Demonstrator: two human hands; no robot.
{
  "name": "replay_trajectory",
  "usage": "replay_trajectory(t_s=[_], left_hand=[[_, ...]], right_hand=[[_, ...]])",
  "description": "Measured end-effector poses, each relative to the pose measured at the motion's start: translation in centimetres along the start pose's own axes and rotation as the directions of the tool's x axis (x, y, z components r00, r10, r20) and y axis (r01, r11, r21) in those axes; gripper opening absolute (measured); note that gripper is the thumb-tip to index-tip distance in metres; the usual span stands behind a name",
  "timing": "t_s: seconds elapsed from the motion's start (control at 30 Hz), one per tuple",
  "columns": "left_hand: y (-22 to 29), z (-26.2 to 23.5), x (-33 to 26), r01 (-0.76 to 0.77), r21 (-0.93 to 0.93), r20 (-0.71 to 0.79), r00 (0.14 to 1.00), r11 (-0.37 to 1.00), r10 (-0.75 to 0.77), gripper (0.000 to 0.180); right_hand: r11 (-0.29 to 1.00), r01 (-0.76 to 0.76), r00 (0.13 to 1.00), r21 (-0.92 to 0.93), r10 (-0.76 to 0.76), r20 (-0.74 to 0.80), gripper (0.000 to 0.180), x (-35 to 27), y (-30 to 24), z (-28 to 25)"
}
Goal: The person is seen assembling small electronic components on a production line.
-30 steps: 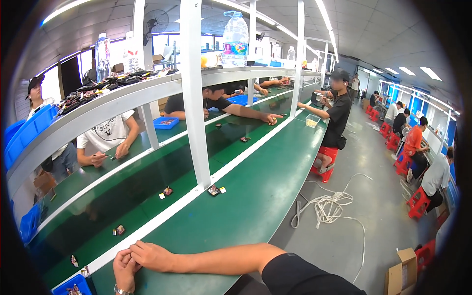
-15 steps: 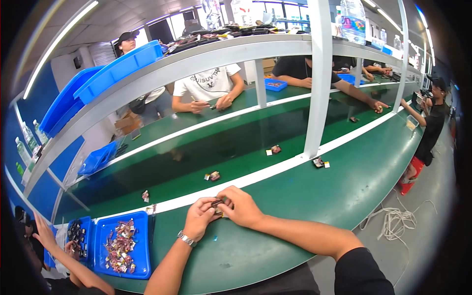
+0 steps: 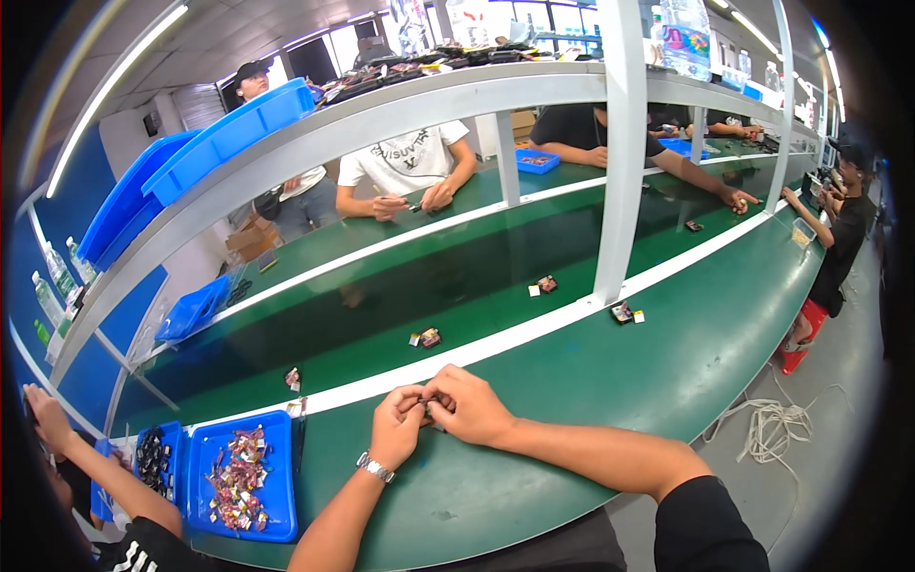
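My left hand [image 3: 398, 424] and my right hand [image 3: 469, 405] meet above the near green tabletop, fingertips pinched together. Between them is a small dark part [image 3: 426, 404], mostly covered by the fingers, so its kind is hard to make out. A pale bit shows under the fingertips. To the left of my hands, a blue tray [image 3: 288, 477] holds a heap of small pinkish parts with white tags [image 3: 240, 472]. Beyond my hands, a similar small tagged part [image 3: 431, 337] lies on the dark green belt [image 3: 362, 315].
A white post [image 3: 621, 162] rises at the belt's near edge, beside a dark tagged part [image 3: 622, 313]. Another blue tray [image 3: 157, 462] holds black parts, near a co-worker's arm [image 3: 114, 472]. Co-workers sit across the belt. White cable [image 3: 772, 429] lies on the floor at right.
My fingers have closed further over the dark part, and my left hand has shifted slightly right. Parts on the belt sit farther right. The co-worker's hand at left has moved up and away from the trays.
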State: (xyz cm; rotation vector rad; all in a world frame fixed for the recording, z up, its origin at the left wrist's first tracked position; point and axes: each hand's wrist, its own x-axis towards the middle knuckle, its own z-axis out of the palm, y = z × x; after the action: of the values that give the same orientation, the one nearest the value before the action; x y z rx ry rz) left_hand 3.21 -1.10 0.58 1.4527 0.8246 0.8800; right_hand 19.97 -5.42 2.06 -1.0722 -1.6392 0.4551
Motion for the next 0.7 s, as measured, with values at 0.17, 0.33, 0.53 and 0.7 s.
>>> replay_trajectory(t_s=[0.17, 0.33, 0.53, 0.7], left_hand=[[0.5, -0.4, -0.2, -0.038, -0.144, -0.06, 0.998, 0.989, 0.03, 0.038], [0.5, -0.2, 0.1, -0.01, -0.077, 0.056, 0.998, 0.997, 0.015, 0.032], [-0.1, -0.8, 0.3, -0.033, -0.086, 0.081, 0.996, 0.996, 0.04, 0.023], [-0.6, -1.4, 0.1, -0.04, -0.047, 0.021, 0.999, 0.998, 0.041, 0.02]], right_hand=[[0.988, -0.14, 0.986, 0.059, 0.145, -0.087, 0.007, 2.2, 1.4, -1.4], [0.927, -0.321, 0.918, -0.196, 0.253, -0.306, 0.008, 7.1, 11.6, -6.2], [0.749, -0.353, 0.917, -0.56, 0.161, -0.364, 0.026, 9.0, 13.6, -10.2], [0.413, -0.617, 0.786, -0.67, 0.269, -0.557, 0.034, 7.8, 14.9, -13.5]])
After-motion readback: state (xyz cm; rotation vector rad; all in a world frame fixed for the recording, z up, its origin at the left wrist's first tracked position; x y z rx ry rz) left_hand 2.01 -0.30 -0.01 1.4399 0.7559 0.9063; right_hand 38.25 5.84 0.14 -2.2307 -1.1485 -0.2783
